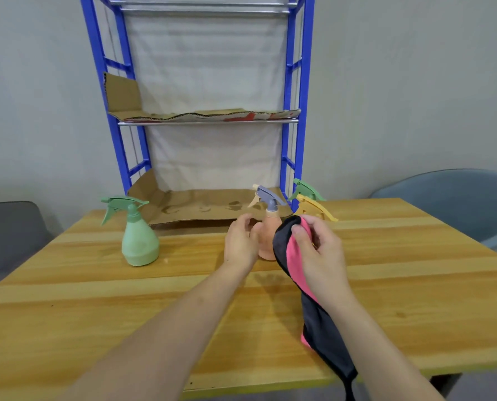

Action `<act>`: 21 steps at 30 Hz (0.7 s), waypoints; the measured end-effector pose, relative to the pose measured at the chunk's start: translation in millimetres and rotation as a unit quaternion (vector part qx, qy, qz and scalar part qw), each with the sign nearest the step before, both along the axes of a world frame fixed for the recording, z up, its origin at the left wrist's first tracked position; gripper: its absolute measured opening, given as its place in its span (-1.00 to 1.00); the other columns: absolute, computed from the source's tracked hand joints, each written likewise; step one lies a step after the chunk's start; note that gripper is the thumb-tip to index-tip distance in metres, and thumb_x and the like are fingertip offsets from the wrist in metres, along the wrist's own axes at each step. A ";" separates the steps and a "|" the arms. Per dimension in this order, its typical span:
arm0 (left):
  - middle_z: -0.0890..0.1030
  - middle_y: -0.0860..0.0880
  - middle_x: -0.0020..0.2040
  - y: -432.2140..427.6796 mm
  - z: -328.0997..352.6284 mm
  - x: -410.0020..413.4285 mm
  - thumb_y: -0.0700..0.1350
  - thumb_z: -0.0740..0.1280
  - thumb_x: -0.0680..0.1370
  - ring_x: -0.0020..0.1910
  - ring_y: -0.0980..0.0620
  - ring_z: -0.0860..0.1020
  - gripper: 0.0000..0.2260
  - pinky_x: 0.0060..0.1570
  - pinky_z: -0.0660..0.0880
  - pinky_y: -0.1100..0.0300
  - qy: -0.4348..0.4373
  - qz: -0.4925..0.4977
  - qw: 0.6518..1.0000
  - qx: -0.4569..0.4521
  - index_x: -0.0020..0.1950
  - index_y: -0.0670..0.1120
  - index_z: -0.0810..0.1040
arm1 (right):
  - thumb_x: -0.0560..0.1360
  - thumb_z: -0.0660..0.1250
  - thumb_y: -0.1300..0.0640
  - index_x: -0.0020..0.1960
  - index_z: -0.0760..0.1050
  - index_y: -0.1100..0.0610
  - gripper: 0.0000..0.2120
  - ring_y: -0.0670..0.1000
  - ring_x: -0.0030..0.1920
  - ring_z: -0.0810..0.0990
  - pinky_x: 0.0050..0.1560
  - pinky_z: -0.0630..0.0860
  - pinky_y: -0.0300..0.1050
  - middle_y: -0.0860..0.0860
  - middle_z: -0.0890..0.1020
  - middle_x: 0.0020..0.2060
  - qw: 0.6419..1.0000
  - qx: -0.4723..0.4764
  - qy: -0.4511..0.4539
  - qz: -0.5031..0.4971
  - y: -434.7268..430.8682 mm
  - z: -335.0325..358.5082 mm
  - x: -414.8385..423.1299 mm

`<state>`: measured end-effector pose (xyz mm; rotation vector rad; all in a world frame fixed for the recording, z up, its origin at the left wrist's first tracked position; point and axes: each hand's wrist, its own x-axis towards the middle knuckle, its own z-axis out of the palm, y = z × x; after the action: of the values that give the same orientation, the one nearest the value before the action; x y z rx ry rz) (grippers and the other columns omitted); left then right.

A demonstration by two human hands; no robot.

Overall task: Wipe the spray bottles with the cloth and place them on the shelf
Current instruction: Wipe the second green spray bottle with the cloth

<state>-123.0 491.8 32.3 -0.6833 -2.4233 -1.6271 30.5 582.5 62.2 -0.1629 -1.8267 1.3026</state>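
An orange spray bottle (267,227) with a grey trigger head stands upright on the wooden table (96,299). My left hand (241,244) curls around its left side, fingers apart, touching or nearly touching it. My right hand (319,253) grips a pink and black cloth (316,322) just right of the bottle; the cloth hangs down past the table's front edge. A green spray bottle (138,238) stands alone to the left. Behind my right hand, the heads of a yellow bottle (313,209) and another green bottle (305,189) show; their bodies are hidden.
A blue metal shelf rack (296,82) stands at the table's far edge against the wall. Cardboard sheets line its lower shelf (201,206) and middle shelf (206,115). A grey chair (6,235) is at the left, a blue-grey chair (455,198) at the right.
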 end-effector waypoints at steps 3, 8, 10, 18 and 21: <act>0.57 -0.03 0.27 -50.2 -0.3 5.1 -0.06 0.30 0.69 0.21 0.07 0.54 -0.71 0.19 0.38 0.27 0.052 0.018 0.998 -0.018 0.41 -0.09 0.51 | 0.65 0.32 0.16 0.09 0.61 -0.04 -0.87 -0.09 0.05 0.64 0.12 0.54 -0.09 -0.14 0.69 -0.06 1.000 0.003 0.007 0.003 -20.4 9.4 -12.8; 0.57 0.07 0.12 -138.7 2.3 1.5 -0.07 0.28 0.70 0.00 0.16 0.54 -0.82 -0.08 0.36 0.43 0.135 0.056 0.986 -0.079 0.28 -0.05 0.57 | 0.65 0.32 0.03 0.11 0.59 -0.12 -0.91 -0.15 0.11 0.62 0.18 0.54 -0.11 -0.17 0.68 -0.01 1.000 0.009 0.000 0.020 -61.7 22.0 -43.6; 0.57 0.05 0.09 -167.5 5.8 -2.9 -0.10 0.27 0.70 -0.05 0.18 0.51 -0.84 -0.07 0.36 0.47 0.140 0.068 0.985 -0.079 0.23 -0.07 0.59 | 0.64 0.31 -0.05 0.14 0.59 -0.09 -0.87 -0.20 0.12 0.60 0.23 0.52 -0.12 -0.17 0.67 0.00 0.999 0.043 -0.011 0.010 -79.0 25.9 -55.5; 0.55 0.04 0.10 -241.4 43.5 -42.8 -0.06 0.25 0.71 0.11 -0.03 0.52 -0.84 0.09 0.50 0.05 0.191 0.164 0.963 -0.097 0.21 -0.03 0.59 | 0.67 0.30 0.14 0.10 0.59 -0.03 -0.88 -0.08 0.06 0.64 0.15 0.54 -0.09 -0.12 0.68 -0.06 0.993 0.022 0.005 0.116 -145.7 37.3 -83.4; 0.54 -0.01 0.12 -258.5 59.8 -59.7 -0.09 0.26 0.70 0.15 -0.07 0.47 -0.83 0.09 0.46 0.05 0.213 0.211 0.948 -0.109 0.23 -0.07 0.58 | 0.67 0.29 0.14 0.08 0.59 -0.06 -0.86 -0.10 0.06 0.64 0.14 0.54 -0.12 -0.14 0.68 -0.06 0.991 0.019 0.008 0.134 -156.7 38.6 -85.2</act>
<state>-182.8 233.3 92.1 -0.4416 -2.2392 -0.9477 -54.7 425.9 100.8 0.1188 -1.9073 1.4452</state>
